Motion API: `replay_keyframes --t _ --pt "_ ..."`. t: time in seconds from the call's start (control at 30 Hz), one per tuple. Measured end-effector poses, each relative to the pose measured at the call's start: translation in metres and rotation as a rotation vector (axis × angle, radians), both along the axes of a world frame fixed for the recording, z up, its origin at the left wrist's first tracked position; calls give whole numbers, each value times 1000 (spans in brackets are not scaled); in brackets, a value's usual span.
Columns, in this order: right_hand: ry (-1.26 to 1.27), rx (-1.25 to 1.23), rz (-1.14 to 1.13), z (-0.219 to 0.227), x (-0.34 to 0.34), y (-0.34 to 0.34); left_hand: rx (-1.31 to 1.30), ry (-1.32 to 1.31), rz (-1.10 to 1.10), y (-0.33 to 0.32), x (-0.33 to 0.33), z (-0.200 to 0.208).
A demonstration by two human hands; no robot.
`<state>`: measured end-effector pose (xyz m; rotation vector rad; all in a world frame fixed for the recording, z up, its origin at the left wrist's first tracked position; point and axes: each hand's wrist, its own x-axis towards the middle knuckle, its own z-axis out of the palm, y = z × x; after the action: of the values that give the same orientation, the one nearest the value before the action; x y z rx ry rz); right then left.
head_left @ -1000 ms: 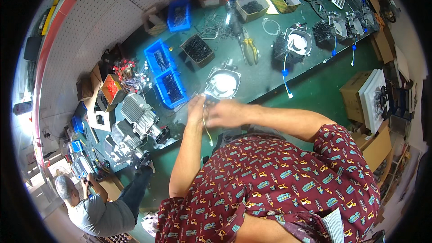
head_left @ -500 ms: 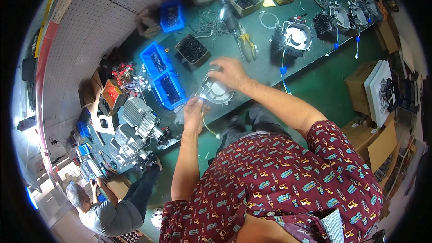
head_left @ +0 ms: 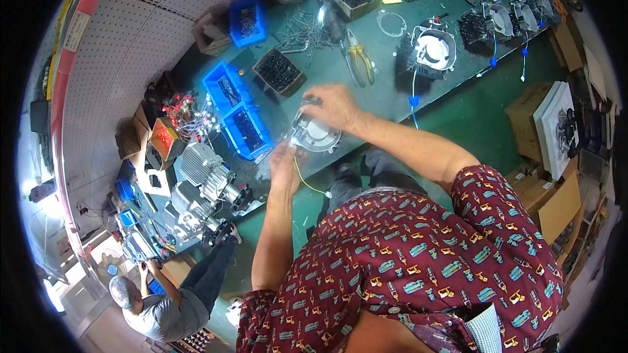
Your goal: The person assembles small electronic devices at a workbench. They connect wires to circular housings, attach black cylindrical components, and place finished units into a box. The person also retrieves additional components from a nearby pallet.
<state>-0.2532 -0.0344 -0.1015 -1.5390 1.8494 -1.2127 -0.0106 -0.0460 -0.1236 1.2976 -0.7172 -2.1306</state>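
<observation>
A round silver metal housing (head_left: pixel 319 134) sits at the near edge of the bench in front of me, tilted slightly. My left hand (head_left: pixel 284 168) is closed at its left edge, thumb and fingers pinching there. Below that hand a thin yellowish cable (head_left: pixel 303 176) with a white plug hangs over the bench edge. Over the housing's far side is my right hand (head_left: pixel 335 108), its fingers curled around a small dark piece at the top left. That piece is partly hidden and blurred, so its kind is unclear.
Blue bins (head_left: pixel 246 132) and a box of black screws (head_left: pixel 279 72) stand just beyond. Yellow-handled pliers (head_left: pixel 360 60) lie to the right, near another housing (head_left: pixel 434 51). Metal motor units (head_left: pixel 201 180) crowd the left; a co-worker (head_left: pixel 157 310) works at lower left.
Both hands stay at the housing, with slight finger movement. The hanging cable's plug has swung a little to the right. The whole view has shifted slightly.
</observation>
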Motion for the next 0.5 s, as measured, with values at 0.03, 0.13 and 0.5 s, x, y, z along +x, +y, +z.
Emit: replay_keyframes --t 0.03,0.13,0.5 --pt "-14 5 -6 0 0 0 -44 -53 10 2 -2 4" --pt "57 -24 4 -4 2 1 -368 -272 -126 2 6 -5" --pt "59 -70 3 -9 2 2 -942 -690 -294 4 -1 -4"
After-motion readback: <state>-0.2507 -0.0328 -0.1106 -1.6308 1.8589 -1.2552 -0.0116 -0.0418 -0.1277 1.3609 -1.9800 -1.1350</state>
